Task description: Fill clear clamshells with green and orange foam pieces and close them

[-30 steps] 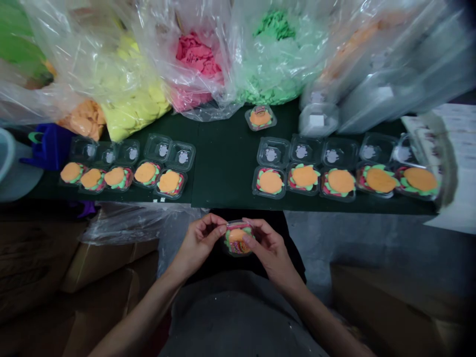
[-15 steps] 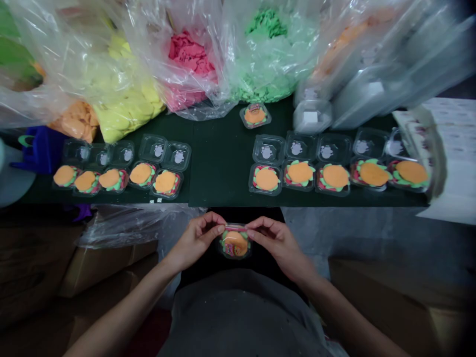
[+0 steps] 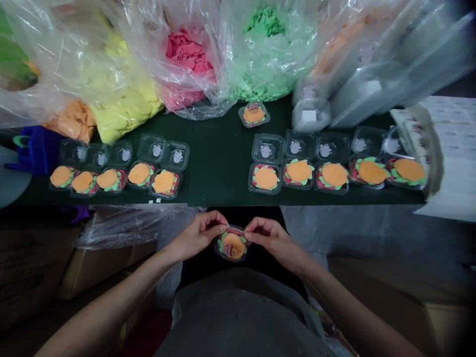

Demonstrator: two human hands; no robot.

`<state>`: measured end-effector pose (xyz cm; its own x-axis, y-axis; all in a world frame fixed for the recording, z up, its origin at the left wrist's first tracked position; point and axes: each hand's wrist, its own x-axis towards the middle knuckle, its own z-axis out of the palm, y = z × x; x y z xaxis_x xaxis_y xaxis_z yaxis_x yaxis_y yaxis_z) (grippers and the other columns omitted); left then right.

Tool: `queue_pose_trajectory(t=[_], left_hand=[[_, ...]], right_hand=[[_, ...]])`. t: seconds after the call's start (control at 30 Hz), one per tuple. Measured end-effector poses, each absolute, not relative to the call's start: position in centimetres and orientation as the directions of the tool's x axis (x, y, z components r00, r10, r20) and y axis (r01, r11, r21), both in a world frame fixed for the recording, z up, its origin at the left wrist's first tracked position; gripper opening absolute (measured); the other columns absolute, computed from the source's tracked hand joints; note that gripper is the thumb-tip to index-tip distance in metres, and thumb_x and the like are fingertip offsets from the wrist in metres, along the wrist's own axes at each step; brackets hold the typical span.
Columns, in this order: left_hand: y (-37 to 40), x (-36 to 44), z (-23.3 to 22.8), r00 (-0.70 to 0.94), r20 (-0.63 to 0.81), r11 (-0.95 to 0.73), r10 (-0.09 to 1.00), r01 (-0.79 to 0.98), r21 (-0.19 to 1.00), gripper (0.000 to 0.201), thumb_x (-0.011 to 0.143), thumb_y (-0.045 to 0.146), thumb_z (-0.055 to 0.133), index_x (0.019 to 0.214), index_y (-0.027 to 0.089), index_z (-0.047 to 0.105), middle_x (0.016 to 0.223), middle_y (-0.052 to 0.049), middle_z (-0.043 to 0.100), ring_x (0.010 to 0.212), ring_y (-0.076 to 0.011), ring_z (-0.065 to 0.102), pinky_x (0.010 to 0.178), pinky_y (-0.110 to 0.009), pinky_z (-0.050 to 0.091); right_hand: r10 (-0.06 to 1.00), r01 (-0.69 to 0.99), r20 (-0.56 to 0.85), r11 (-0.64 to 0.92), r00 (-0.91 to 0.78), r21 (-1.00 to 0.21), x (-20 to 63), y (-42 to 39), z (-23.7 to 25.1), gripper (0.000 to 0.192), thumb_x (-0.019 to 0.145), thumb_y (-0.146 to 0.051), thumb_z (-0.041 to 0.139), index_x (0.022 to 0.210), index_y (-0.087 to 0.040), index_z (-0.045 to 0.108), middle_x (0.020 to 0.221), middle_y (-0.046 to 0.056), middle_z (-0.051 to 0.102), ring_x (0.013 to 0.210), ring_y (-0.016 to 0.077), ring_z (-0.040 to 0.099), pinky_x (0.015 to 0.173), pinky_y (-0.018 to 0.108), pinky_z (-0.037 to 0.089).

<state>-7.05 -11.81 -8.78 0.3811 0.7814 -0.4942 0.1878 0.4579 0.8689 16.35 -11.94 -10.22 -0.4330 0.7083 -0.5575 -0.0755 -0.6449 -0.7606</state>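
Observation:
Over my lap, a closed clear plastic clamshell box (image 3: 232, 245) holds a toy burger with an orange bun and green and red layers; a printed label shows on its lid. My left hand (image 3: 201, 233) pinches the box's upper left corner between thumb and fingers. At the upper right corner, my right hand (image 3: 268, 235) grips it the same way. The box leans slightly, its far edge between my fingertips. On the dark green table ahead stand open clamshells with burgers, a left row (image 3: 166, 182) and a right row (image 3: 266, 177). Another closed, labelled box (image 3: 254, 115) sits farther back.
Plastic bags of yellow pieces (image 3: 126, 111), red pieces (image 3: 189, 57) and green pieces (image 3: 260, 84) line the back. Stacked clear containers (image 3: 368, 94) stand back right, beside a white label sheet (image 3: 453, 158). A blue holder (image 3: 39, 148) is at left. Cardboard boxes (image 3: 100, 267) lie below.
The held clamshell has shifted slightly left and tilted a little, with both hands still on its far corners. The boxes on the table stay in place.

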Motion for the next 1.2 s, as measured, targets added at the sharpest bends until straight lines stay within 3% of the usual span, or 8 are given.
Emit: queue_pose_trajectory(t=[0.23, 0.47, 0.7, 0.8, 0.87, 0.93, 1.03, 1.2], left_hand=[[-12.6, -6.2, -10.0, 0.468, -0.484, 0.373, 0.740, 0.313, 0.873, 0.015, 0.091, 0.031, 0.063, 0.091, 0.016, 0.066, 0.084, -0.002, 0.064, 0.076, -0.0143, 0.055, 0.070, -0.027, 0.042], [-11.2, -6.8, -10.0, 0.546, -0.594, 0.620, 0.590, 0.165, 0.767, 0.021, 0.083, 0.034, 0.074, 0.090, 0.015, 0.072, 0.082, -0.002, 0.071, 0.074, -0.0132, 0.060, 0.074, -0.027, 0.044], [-10.4, -5.9, -10.8, 0.512, -0.580, 0.572, 0.633, 0.195, 0.797, 0.016, 0.082, 0.029, 0.073, 0.085, 0.013, 0.072, 0.077, -0.002, 0.070, 0.068, -0.0115, 0.059, 0.069, -0.025, 0.043], [-10.3, -5.1, -10.8, 0.556, -0.536, 0.527, 0.636, 0.195, 0.827, 0.014, 0.084, 0.026, 0.070, 0.086, 0.013, 0.072, 0.083, -0.004, 0.074, 0.072, -0.0129, 0.062, 0.072, -0.026, 0.047], [-10.2, -4.5, -10.6, 0.568, -0.518, 0.481, 0.640, 0.230, 0.846, 0.010, 0.084, 0.023, 0.068, 0.085, 0.013, 0.071, 0.085, -0.005, 0.075, 0.074, -0.0146, 0.065, 0.072, -0.027, 0.048], [-10.0, -3.9, -10.4, 0.568, -0.507, 0.415, 0.649, 0.294, 0.861, 0.007, 0.084, 0.020, 0.067, 0.084, 0.014, 0.071, 0.084, -0.005, 0.075, 0.076, -0.0156, 0.066, 0.070, -0.026, 0.049], [-9.8, -3.6, -10.4, 0.562, -0.485, 0.354, 0.670, 0.333, 0.874, 0.006, 0.084, 0.019, 0.067, 0.084, 0.015, 0.071, 0.082, -0.004, 0.074, 0.075, -0.0151, 0.065, 0.068, -0.025, 0.048], [-10.7, -5.1, -10.0, 0.507, -0.389, 0.215, 0.769, 0.368, 0.905, 0.024, 0.094, 0.039, 0.063, 0.085, 0.017, 0.061, 0.076, 0.001, 0.062, 0.068, -0.0117, 0.053, 0.063, -0.024, 0.041]], right_hand=[[0.684, 0.057, -0.547, -0.599, -0.482, -0.799, 15.6, -13.0, -11.0, 0.024, 0.078, -0.040, 0.082, 0.079, -0.018, 0.073, 0.075, 0.000, 0.068, 0.070, 0.0133, 0.057, 0.068, 0.028, 0.041], [0.657, -0.014, -0.567, -0.660, -0.497, -0.751, 15.7, -13.0, -11.3, 0.027, 0.075, -0.041, 0.084, 0.077, -0.017, 0.071, 0.071, -0.002, 0.065, 0.065, 0.0110, 0.054, 0.064, 0.026, 0.038], [0.654, -0.027, -0.562, -0.664, -0.506, -0.748, 15.4, -12.8, -12.1, 0.036, 0.073, -0.045, 0.085, 0.078, -0.019, 0.060, 0.079, -0.003, 0.063, 0.072, 0.0121, 0.054, 0.067, 0.026, 0.042], [0.638, 0.011, -0.573, -0.663, -0.515, -0.748, 14.8, -13.1, -12.3, 0.050, 0.059, -0.037, 0.094, 0.080, -0.022, 0.052, 0.080, -0.006, 0.058, 0.072, 0.0118, 0.052, 0.065, 0.025, 0.043], [0.623, 0.044, -0.573, -0.656, -0.532, -0.754, 14.3, -13.3, -12.3, 0.056, 0.052, -0.029, 0.097, 0.087, -0.022, 0.054, 0.083, -0.006, 0.058, 0.072, 0.0114, 0.051, 0.063, 0.025, 0.043], [0.573, 0.087, -0.581, -0.665, -0.578, -0.742, 13.9, -13.5, -12.3, 0.048, 0.056, -0.027, 0.093, 0.089, -0.020, 0.059, 0.079, -0.005, 0.059, 0.068, 0.0107, 0.050, 0.061, 0.025, 0.040], [0.516, 0.127, -0.619, -0.699, -0.592, -0.704, 13.7, -13.6, -12.3, 0.031, 0.065, -0.032, 0.087, 0.076, -0.017, 0.062, 0.067, -0.005, 0.057, 0.061, 0.0097, 0.047, 0.057, 0.025, 0.036], [0.598, -0.013, -0.617, -0.724, -0.511, -0.690, 14.0, -13.3, -11.8, 0.038, 0.062, -0.034, 0.091, 0.087, -0.016, 0.070, 0.077, -0.003, 0.064, 0.069, 0.0117, 0.057, 0.067, 0.027, 0.045]])
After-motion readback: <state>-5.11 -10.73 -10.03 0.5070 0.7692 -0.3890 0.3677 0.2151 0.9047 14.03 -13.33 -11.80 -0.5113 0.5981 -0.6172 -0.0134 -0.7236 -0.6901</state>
